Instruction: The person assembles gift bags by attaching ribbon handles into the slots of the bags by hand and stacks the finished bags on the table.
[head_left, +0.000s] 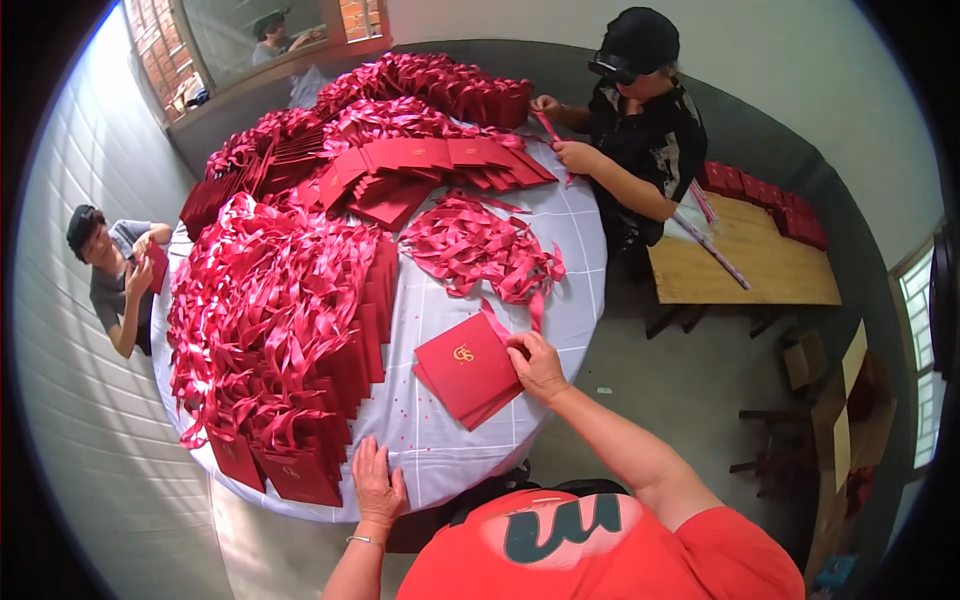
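Observation:
A small stack of flat red paper bags [462,365] with a gold emblem lies on the white tablecloth in front of me. At its right edge my right hand [536,366] has its thumb and fingers closed on a red ribbon [493,318] that runs up from the top bag. My left hand [378,485] rests on the near table edge, fingers stretched out, holding nothing. Just left of it stand rows of red bags [300,478] topped with a thick mass of ribbon handles [270,310]. A loose heap of ribbons [482,245] sits beyond the small stack.
More red bags [420,155] are piled at the far side of the round table [575,290]. One co-worker [645,130] handles a ribbon at the far right; another [120,270] holds a red piece at the left. A wooden table [745,265] with red bundles stands to the right.

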